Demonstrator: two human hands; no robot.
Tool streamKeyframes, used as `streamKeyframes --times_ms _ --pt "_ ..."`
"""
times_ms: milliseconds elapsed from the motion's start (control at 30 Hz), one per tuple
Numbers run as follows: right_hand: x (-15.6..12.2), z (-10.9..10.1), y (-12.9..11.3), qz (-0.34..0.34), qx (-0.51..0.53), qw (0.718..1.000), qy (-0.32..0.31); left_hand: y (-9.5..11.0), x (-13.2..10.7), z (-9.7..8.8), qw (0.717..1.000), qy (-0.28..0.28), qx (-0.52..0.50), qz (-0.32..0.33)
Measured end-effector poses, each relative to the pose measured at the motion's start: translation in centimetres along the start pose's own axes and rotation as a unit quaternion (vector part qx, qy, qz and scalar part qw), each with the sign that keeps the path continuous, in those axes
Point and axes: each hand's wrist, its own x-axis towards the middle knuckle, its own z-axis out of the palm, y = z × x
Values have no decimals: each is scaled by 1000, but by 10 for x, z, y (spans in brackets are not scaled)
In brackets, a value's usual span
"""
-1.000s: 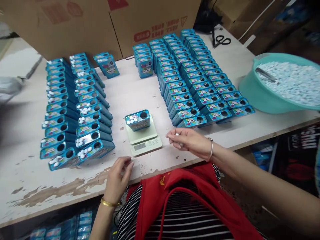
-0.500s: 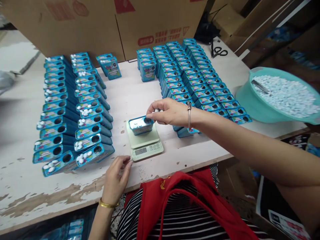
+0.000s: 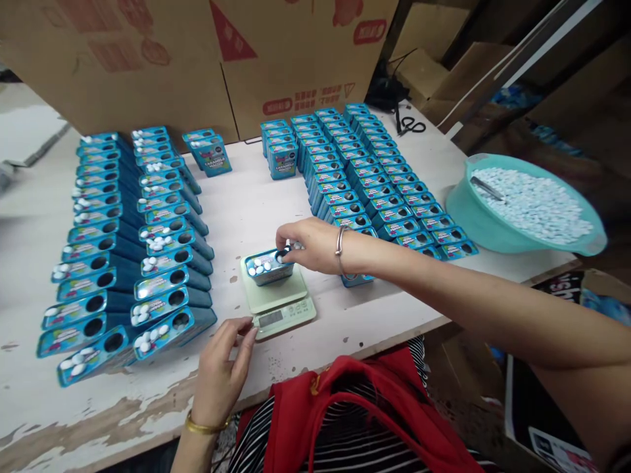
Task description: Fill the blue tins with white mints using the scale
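Observation:
A small blue tin (image 3: 267, 267) with white candies on its lid stands on a pale green kitchen scale (image 3: 279, 303) near the table's front edge. My right hand (image 3: 309, 243) hovers over the tin's round hole, fingers pinched together on white candies. My left hand (image 3: 219, 375) rests on the table edge just left of the scale's display, fingers loosely curled and touching the scale's corner, holding nothing.
Rows of blue tins (image 3: 123, 243) with candies on top lie at the left; more rows of tins (image 3: 367, 177) stand at the right. A teal basin (image 3: 522, 210) of white candies with a scoop sits far right. Cardboard boxes (image 3: 197, 59) and scissors (image 3: 411, 125) are behind.
My right hand rose from the table's front edge to the tin on the scale and has lowered onto its hole. My left hand stayed beside the scale.

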Motion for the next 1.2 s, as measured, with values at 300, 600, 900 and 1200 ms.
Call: streamKeyframes --times_ms 300,600,900,1200 --pt "-21 -3 13 -17 277 960 48 2 -5 -3 1000 -1 1 -21" --pt "-104 79 54 221 697 682 -31 1 -2 -10 999 12 24 -27" --pt "-125 147 73 274 703 656 -20 13 18 -21 997 37 64 16" --pt "-123 154 77 248 709 660 -32 26 44 -18 953 1 276 128"
